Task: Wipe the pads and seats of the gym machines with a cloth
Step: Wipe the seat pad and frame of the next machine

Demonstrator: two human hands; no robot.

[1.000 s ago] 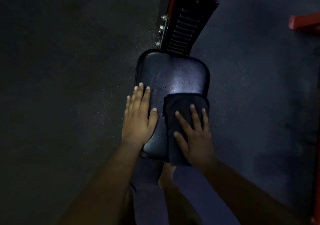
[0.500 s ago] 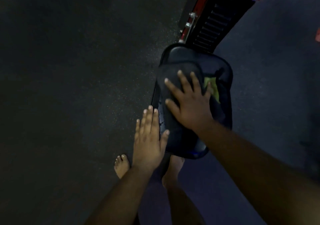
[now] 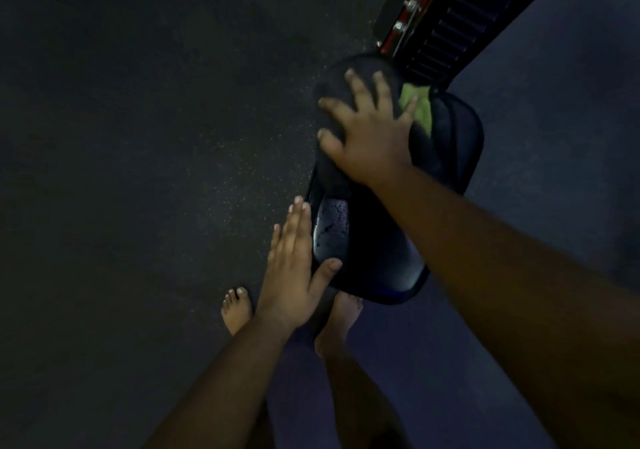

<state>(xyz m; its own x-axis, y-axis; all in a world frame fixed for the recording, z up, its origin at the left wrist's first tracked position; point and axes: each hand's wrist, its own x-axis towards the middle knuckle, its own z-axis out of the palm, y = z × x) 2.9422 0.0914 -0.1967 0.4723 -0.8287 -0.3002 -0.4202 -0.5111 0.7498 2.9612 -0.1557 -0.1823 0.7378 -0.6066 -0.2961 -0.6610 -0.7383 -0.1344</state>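
The seat (image 3: 377, 241), a black rounded padded slab, is lying right of frame centre. The right hand (image 3: 370, 137) is pressing a dark cloth (image 3: 332, 88) flat on its upper end, fingers splayed wide; a green patch (image 3: 417, 109) is showing beside them. The left hand (image 3: 291, 268) is bracing the seat's lower left edge, fingers straight and together. The cloth is judged soft, light and limp, best worked under a flat palm. The vinyl is glistening with droplets, likely slippery. The red frame (image 3: 405, 23) is sitting upper right.
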